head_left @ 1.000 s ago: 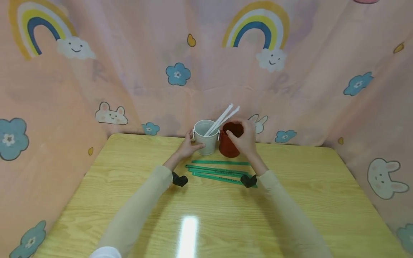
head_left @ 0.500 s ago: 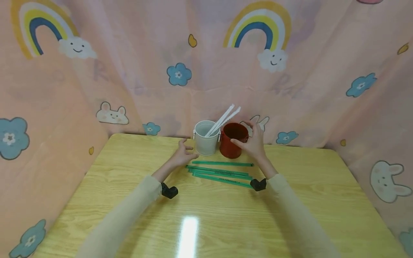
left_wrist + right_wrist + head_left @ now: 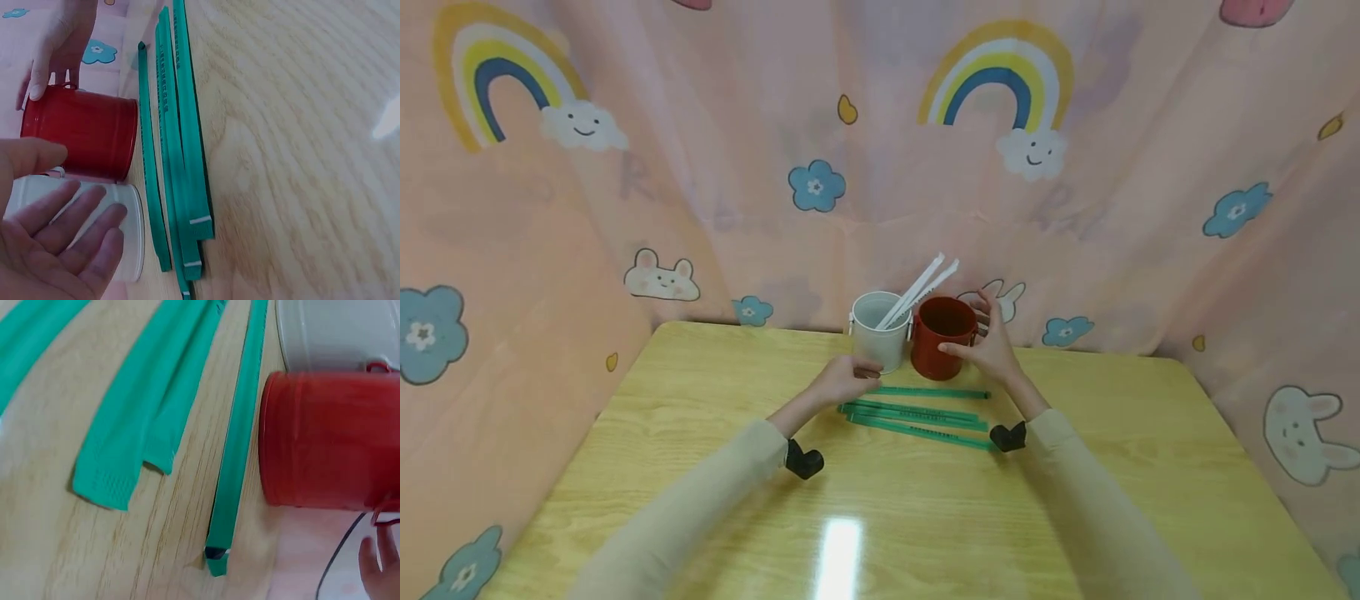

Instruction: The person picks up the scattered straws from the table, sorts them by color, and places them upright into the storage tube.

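Observation:
A white bucket [image 3: 872,343] and a red bucket [image 3: 931,360] stand side by side at the table's back edge. Two thin white paper-wrapped straws [image 3: 917,292] lean in the white one. My left hand [image 3: 841,381] is in front of the white bucket, over the left end of the rearmost green-wrapped straw [image 3: 940,393]; the left wrist view shows its fingers loosely spread, holding nothing. Around the right side of the red bucket is my right hand [image 3: 996,346], thumb at the front and fingers behind, spread. In the right wrist view, its fingertips [image 3: 369,556] are by the handle lug.
Several long flat green-wrapped straws [image 3: 190,150] lie roughly parallel on the wooden table [image 3: 1112,433], in front of the buckets. A pink patterned curtain [image 3: 745,200] hangs directly behind and along both sides. A bright light reflection [image 3: 838,558] shows near the front.
My left hand let go of the white bucket, drew back left, then came right toward the green straws. My right hand slid from the red bucket's rim to its right side.

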The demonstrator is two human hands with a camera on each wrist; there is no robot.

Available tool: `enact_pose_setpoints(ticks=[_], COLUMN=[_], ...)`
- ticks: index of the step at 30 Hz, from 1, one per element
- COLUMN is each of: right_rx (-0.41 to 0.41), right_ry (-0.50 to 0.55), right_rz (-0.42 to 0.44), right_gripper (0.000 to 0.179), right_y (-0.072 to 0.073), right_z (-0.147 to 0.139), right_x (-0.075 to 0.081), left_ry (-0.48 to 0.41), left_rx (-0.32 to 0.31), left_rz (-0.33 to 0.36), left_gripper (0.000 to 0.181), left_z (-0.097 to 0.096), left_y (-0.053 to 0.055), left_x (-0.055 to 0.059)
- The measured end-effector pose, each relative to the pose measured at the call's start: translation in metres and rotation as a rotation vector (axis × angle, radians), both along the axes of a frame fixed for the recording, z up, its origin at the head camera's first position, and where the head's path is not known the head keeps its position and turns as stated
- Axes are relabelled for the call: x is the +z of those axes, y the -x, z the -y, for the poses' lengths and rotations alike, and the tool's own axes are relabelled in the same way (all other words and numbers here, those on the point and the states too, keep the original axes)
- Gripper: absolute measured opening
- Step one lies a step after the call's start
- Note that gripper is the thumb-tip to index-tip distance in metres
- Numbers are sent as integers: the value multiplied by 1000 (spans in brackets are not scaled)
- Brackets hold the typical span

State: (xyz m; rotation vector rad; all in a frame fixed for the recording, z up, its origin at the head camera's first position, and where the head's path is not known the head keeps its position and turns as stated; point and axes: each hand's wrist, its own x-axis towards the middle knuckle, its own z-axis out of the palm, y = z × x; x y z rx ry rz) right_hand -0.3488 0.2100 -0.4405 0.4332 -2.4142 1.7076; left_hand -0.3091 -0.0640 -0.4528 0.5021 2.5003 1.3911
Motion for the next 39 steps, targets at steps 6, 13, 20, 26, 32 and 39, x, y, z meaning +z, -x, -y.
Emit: enact_pose_setpoints(ticks=[6,13,20,26,32,39], right_rx=[111,137,148,193,184,194], right_ry=[-23,2,-6,37,11,4], right_rz=[111,126,112,114,129,116], right_gripper=[97,100,92,87,85,85], right_y=[-7,6,19,25,27,25], right_z=[0,-3,-9,-9,-8,-9], right_x=[10,-5,-26,-29,-28,-27], left_ry=[-10,-51,-16,51,90,70], left_rx=[-149,-261,-273,-217,-224,-234], left_rz=[-39,-60,-104,-120,-133,-87], left_gripper=[37,39,39,38,35,31], left_z=[-16,-30,-40,-46,-48,-45], left_y=[9,17,20,23,23,24], left_x=[-8,-18,-27,-28,-28,-31])
